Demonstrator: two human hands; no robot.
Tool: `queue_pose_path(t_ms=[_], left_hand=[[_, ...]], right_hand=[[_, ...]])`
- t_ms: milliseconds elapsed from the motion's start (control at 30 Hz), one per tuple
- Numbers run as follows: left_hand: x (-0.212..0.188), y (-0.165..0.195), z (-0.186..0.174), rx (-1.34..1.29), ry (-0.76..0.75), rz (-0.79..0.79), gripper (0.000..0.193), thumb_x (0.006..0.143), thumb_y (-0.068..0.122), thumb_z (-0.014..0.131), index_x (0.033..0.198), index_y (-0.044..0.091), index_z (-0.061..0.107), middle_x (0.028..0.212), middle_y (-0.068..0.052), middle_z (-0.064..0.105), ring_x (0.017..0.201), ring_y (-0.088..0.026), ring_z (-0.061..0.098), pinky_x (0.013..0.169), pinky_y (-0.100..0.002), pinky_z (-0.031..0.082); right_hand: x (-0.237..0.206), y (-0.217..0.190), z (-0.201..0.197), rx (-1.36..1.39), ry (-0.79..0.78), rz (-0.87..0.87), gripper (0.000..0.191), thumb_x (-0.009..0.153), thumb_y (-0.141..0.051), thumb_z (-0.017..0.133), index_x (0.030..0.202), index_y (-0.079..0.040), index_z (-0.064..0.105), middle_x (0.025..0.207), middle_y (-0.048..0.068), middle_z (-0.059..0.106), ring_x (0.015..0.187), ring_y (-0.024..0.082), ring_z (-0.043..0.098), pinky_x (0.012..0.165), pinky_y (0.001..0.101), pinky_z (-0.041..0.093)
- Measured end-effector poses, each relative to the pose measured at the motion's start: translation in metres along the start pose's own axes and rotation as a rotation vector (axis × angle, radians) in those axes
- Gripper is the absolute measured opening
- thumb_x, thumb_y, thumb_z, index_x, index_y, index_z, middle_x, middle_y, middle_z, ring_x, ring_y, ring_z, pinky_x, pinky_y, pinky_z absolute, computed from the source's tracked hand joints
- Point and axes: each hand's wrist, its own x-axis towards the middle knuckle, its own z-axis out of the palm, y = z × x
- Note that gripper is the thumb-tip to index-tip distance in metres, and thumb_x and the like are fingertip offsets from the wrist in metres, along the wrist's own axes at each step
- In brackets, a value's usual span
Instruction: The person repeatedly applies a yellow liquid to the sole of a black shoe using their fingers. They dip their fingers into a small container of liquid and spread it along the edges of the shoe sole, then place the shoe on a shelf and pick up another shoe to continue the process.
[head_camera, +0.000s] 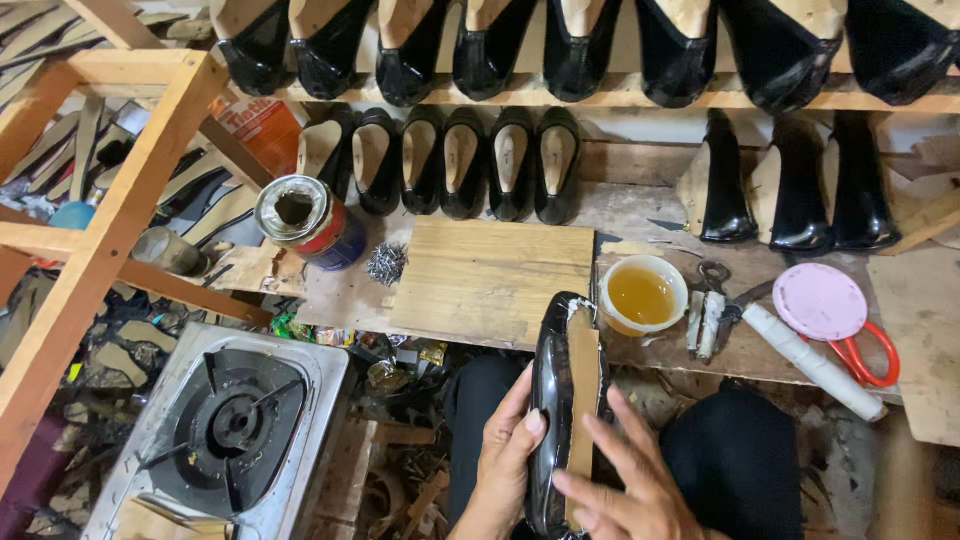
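I hold a glossy black shoe upper on a last (552, 390), sole side up, above my lap; a tan insole strip (583, 390) runs down its bottom. My left hand (503, 455) grips its left side, thumb against the black edge. My right hand (625, 480) lies on the right side, fingers spread over the tan insole. Just beyond the toe stands a white cup of amber glue (642, 295) on the wooden bench (700, 345).
A plywood board (490, 280), a pile of small nails (386, 262) and an open tin can (305, 220) are on the bench. Pincers (712, 310), a white tube (815, 362), a pink lid (820, 300) and red-handled scissors (870, 355) lie right. Black shoes (470, 165) line the shelves. A gas burner (235, 425) sits lower left.
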Motion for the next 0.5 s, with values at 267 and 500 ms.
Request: queue_pose_path(t_ms=[267, 500], left_hand=[[-0.002, 0.007, 0.004, 0.037, 0.062, -0.02, 0.07, 0.093, 0.027, 0.064, 0.154, 0.002, 0.042, 0.142, -0.013, 0.063, 0.123, -0.019, 0.065, 0.105, -0.034, 0.052], [-0.003, 0.022, 0.01, -0.019, 0.144, -0.104, 0.071, 0.091, 0.04, 0.064, 0.15, 0.006, 0.046, 0.127, -0.013, 0.067, 0.107, -0.019, 0.068, 0.089, -0.034, 0.058]], right_hand=[[0.006, 0.015, -0.024, 0.053, -0.06, 0.059, 0.029, 0.085, -0.025, 0.076, 0.113, -0.02, 0.078, 0.16, 0.015, 0.041, 0.152, 0.045, 0.029, 0.122, 0.0607, 0.026], [0.071, 0.115, -0.049, -0.503, -0.154, 0.362, 0.059, 0.086, -0.055, 0.063, 0.113, -0.005, 0.077, 0.16, 0.017, 0.036, 0.151, 0.04, 0.027, 0.119, 0.0651, 0.023]])
